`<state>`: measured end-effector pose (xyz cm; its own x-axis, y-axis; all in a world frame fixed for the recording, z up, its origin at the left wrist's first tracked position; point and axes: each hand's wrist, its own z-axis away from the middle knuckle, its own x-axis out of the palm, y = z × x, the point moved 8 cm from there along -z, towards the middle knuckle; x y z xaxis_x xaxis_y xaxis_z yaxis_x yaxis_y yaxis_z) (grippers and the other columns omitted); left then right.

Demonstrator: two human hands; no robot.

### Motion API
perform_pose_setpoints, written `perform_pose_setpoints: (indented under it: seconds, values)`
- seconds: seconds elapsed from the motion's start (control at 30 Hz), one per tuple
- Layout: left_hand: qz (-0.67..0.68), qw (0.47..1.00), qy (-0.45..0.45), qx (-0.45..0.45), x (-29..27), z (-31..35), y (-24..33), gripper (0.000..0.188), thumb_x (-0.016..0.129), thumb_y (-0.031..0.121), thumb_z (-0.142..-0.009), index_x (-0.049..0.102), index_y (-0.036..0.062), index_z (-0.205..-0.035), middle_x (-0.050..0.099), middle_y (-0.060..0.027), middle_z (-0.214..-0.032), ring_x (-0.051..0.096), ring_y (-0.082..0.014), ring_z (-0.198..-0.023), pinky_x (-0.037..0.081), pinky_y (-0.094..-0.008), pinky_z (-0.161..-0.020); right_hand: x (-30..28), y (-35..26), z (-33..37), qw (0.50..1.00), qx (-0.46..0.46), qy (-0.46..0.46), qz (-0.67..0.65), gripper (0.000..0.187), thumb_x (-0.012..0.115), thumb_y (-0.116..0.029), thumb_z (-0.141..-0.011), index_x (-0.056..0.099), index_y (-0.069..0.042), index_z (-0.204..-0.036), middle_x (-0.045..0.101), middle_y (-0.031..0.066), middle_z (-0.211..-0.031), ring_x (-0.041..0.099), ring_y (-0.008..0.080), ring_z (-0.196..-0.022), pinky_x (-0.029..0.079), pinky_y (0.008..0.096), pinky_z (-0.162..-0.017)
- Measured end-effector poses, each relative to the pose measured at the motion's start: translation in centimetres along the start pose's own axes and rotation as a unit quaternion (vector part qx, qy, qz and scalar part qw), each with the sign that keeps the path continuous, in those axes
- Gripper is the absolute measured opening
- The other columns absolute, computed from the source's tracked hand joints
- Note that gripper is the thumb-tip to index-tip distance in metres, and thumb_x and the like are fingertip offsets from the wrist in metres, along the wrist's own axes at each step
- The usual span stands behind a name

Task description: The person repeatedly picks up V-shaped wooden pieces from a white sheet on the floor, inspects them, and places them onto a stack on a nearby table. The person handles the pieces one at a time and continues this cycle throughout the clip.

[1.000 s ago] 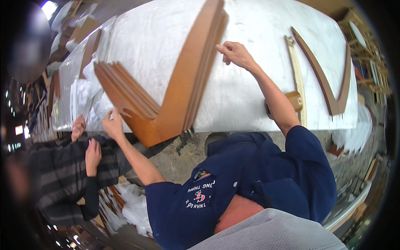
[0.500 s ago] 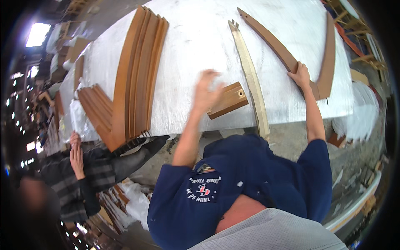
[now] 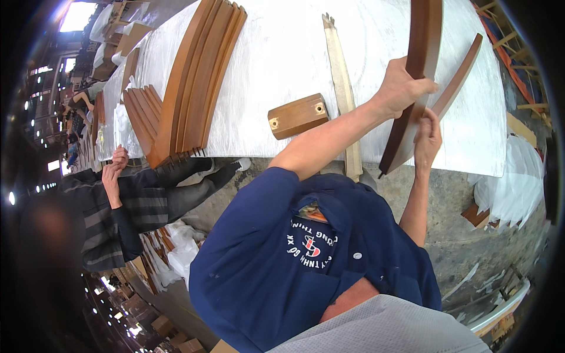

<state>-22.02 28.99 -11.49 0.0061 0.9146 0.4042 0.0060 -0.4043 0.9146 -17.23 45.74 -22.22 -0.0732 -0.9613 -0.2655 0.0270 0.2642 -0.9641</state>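
Though it lay flat before, the V-shaped wooden frame (image 3: 425,29) now tilts up!
Left hand (image 3: 398,91) clamps its left limb; right hand (image 3: 428,143) grips near its bend.

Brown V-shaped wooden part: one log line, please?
left hand: holding brown V-shaped wooden part | right hand: holding it | brown wooden block: unheld

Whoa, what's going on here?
Someone is holding a brown wooden V with both hands. The left hand grips one side of it, and the right hand holds it nearer the body. Off to the left, a stack of similar pieces sits on the table. A short block and a pale strip lie in between. Another person is at the left.
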Motion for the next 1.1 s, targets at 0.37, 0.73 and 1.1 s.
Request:
perform_pose_setpoints:
  seconds: [0.37, 0.73, 1.1]
  values:
    - [-0.217, 0.949, 0.046, 0.226, -15.1, 14.4, 23.0, 0.063, 0.068, 0.035, -0.080, 0.051, -0.0067, -0.125, 0.064, -0.0207, -0.099, 0.065, -0.0291, -0.092, 0.053, -0.0407, -0.085, 0.2, -7.5, -7.2, 0.884, 0.018, 0.039, -0.466, 0.061, 0.058, -0.053, -0.093, 0.046, -0.008, -0.133, 0.043, 0.0133, -0.139, 0.040, 0.0283, -0.133, 0.035, 0.0514, -0.112]
    - [-0.174, 0.780, 0.460, 0.388, -29.1, 26.1, 26.0, 0.074, 0.080, 0.043, -0.063, 0.055, 0.0017, -0.118, 0.054, -0.0130, -0.108, 0.059, -0.0295, -0.100, 0.046, -0.0503, -0.085, 6.5, -13.2, -9.8, 0.751, -0.051, -0.154, -0.640, 0.054, 0.064, -0.046, -0.092, 0.056, -0.003, -0.123, 0.062, 0.0039, -0.117, 0.057, 0.0159, -0.111, 0.043, 0.0329, -0.099]
    - [-0.139, 0.764, 0.455, 0.436, -29.0, 29.5, 24.9, 0.068, 0.079, 0.036, -0.066, 0.053, -0.0007, -0.117, 0.053, -0.0106, -0.107, 0.056, -0.0235, -0.099, 0.048, -0.0438, -0.083, 9.2, -21.2, -3.7, 0.895, -0.239, -0.086, -0.366, 0.061, 0.063, -0.053, -0.090, 0.057, -0.001, -0.121, 0.061, 0.0075, -0.117, 0.055, 0.0167, -0.114, 0.041, 0.0335, -0.101]
